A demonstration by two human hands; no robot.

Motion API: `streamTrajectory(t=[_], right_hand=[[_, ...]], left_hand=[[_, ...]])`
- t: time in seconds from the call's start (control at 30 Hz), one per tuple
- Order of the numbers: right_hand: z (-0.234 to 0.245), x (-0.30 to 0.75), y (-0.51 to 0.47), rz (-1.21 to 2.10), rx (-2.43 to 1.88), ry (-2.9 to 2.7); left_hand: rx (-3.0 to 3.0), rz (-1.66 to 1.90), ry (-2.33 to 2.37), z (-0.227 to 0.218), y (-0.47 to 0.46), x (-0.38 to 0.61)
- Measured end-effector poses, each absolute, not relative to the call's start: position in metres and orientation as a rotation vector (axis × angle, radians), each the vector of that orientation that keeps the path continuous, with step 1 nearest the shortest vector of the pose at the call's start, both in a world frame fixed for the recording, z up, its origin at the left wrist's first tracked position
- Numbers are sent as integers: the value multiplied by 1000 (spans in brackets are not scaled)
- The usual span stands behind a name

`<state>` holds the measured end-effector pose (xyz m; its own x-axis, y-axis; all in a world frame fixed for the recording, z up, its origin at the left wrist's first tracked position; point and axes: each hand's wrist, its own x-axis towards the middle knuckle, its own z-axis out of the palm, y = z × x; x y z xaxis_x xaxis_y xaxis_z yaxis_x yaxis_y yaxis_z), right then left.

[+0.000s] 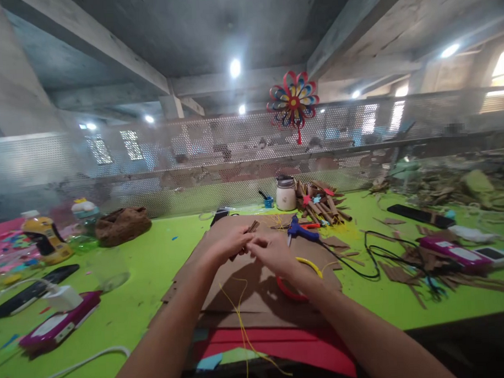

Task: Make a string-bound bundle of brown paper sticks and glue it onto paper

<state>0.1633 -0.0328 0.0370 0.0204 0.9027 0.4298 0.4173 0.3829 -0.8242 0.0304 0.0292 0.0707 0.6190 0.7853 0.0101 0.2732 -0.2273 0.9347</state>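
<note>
My left hand (234, 243) is closed around a small brown cardboard piece (253, 226), whose end sticks out past the fingers. Against it, my right hand (274, 255) has its fingertips pinched together; what lies between them is too small to tell. Thin yellow strings (240, 316) trail below the hands over the stacked cardboard sheets (227, 303) and the red paper (278, 345). Just beyond my right hand lies a blue glue gun (300, 230) with a black cable. A red and yellow ring-shaped thing (286, 290) is partly hidden under my right forearm.
At the back stand a white jar (286, 194) and a pile of rolled cardboard pieces (325, 206). Cardboard scraps (403, 269) and a purple device (455, 252) lie right. Left are a yellow bottle (47, 237), brown cloth (123, 224) and another purple device (60, 322). A paper flower (293, 102) hangs above.
</note>
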Motion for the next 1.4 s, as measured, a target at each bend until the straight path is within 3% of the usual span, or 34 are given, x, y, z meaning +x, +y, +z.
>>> streamTrajectory(t=[0.13, 0.2, 0.33, 0.53, 0.7, 0.87, 1.13, 1.4], right_hand=[[71, 193, -39, 112, -995, -1735], [83, 200, -50, 45, -904, -1973], [87, 193, -82, 322, -949, -2307], [79, 171, -101, 385, -983, -2308], [79, 158, -84, 302, -1046, -2266], [72, 157, -61, 428, -1037, -2174], [56, 179, -46, 1325, -912, -1912], [91, 252, -57, 1093, -1132, -1870]], left_hand=[[2199, 335, 855, 98, 14, 18], [2316, 245, 727, 107, 3, 15], [2367, 66, 503, 113, -20, 4], [2366, -54, 598, 114, -40, -27], [2586, 205, 732, 117, -37, -37], [2625, 340, 713, 106, -25, -27], [2229, 400, 662, 100, 1, -26], [1875, 532, 897, 101, 21, -58]])
